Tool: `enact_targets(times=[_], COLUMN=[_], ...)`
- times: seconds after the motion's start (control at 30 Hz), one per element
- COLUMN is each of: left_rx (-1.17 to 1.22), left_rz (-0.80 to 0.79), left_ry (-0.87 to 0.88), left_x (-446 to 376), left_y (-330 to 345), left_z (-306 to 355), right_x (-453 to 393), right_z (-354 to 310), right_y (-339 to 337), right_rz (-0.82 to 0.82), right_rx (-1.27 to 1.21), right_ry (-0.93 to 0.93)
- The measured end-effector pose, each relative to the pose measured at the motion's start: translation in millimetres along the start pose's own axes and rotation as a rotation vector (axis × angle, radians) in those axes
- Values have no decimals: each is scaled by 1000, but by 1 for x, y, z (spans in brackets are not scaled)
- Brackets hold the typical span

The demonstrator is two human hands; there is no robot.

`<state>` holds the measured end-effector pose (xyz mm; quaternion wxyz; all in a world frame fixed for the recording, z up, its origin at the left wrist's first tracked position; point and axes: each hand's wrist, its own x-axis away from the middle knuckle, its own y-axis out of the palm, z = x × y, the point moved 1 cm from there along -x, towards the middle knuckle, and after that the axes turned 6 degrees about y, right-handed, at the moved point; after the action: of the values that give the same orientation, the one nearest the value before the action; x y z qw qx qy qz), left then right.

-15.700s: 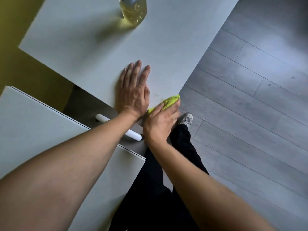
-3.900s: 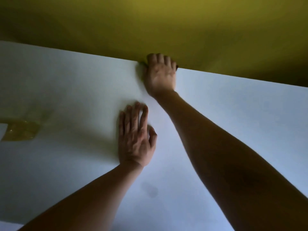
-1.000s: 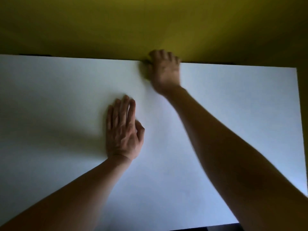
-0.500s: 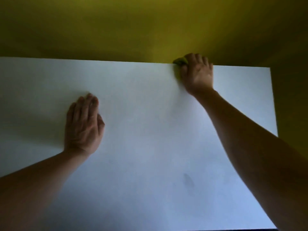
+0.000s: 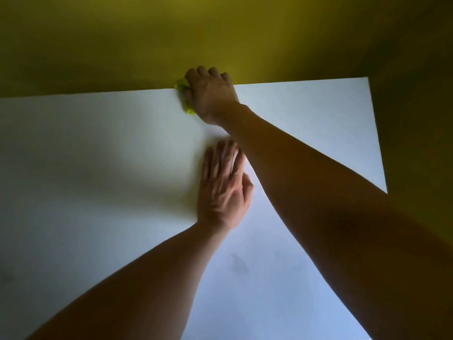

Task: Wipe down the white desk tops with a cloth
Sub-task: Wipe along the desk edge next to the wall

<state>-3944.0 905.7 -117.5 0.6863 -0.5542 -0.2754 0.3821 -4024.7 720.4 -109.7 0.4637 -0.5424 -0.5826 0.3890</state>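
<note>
White fills most of the view: the desk (image 5: 103, 217) spreads from the near edge of the picture out to a straight far edge, with its right edge slanting in toward a far right corner. Nearest the camera, two bare forearms reach forward over it, the left from the lower left, the right from the lower right. A faint grey smudge (image 5: 239, 265) marks the surface between them, close to the viewer.

Further out, the left hand (image 5: 224, 190) lies flat, palm down on the desk, its fingers (image 5: 221, 158) straight and held close together, pointing away from the person, with the thumb tucked beside the palm. Their tips are slightly blurred. This hand holds nothing. The right forearm passes just beside it on the right, and whether the two touch cannot be told.

Beyond that, at the far edge, the right hand (image 5: 210, 94) presses down, knuckles up, its fingers curled over the edge and clamped on the cloth (image 5: 183, 94). Only a bright yellow-green bunch of the cloth shows, sticking out from under the left side of that hand, lying on the desk right at the far edge; the rest is hidden beneath the palm.

Past the desk rises a dim olive-yellow wall (image 5: 122, 40), darker toward the right, where it also runs down alongside the right edge.
</note>
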Motion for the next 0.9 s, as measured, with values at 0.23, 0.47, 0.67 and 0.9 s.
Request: enact_targets(times=[0.23,0.47,0.67,0.9], left_rx=[-12,-11,-54,-40], left_rz=[44,35,9,42], left_ry=[-10,-18,-17,-16], left_x=[-2,-2,-4,-5], left_y=[3,4,-2,2], left_z=[4,4,1,2], right_x=[57,44,21,70], right_z=[161,120,36,216], right_y=[-33,-14,0,-43], right_rz=[159,174,142,216], right_rx=[6,23,-22,2], right_ry=[266,357,97,428])
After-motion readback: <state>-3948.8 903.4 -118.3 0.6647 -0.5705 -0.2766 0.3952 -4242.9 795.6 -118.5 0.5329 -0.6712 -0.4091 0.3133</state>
